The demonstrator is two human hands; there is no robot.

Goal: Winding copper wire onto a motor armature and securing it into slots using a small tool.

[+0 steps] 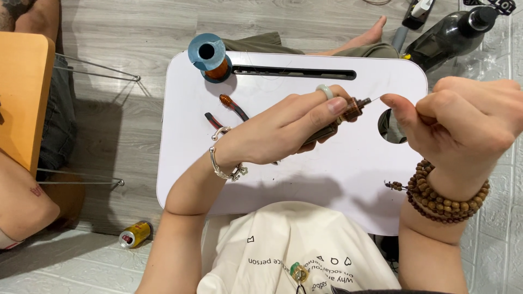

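Nearest to us is our cream shirt with dark printed lettering (297, 250), and a small green pendant (297, 270) hangs against it. From there our two forearms rise over the white surface (283, 185).

Our left hand (278, 130) comes in from the lower left, its wrist ringed by a silver bracelet (223, 163), palm turned down and knuckles facing us. A pale ring (324, 91) sits on one finger. Its grip is closed around a small dark brown tool (348, 111), held slantwise above the surface with its tip pointing right.

Our right hand (463, 122) enters from the lower right, wrapped at the wrist by several rounds of brown wooden beads (444, 196). Its fingers are curled in and the thumb and forefinger pinch shut on a fine thread (375, 99), which runs from the pinch to the tool's tip. The two hands are near each other, not touching.

Under the left hand lie pliers with dark and amber handles (231, 109), partly hidden by the fingers. A round hole (391, 129) in the surface shows just beside our right thumb.

Farther off, a blue spool wound with copper wire (210, 57) stands at the far left of the surface, beside a long dark slot (294, 72). Beyond the edge a bare foot (370, 35) rests on the grey floor, and a dark bottle (452, 35) lies at the upper right. To the left, another person's leg (24, 201) rests beside an orange surface (22, 92), with a yellow can (133, 234) on the floor.
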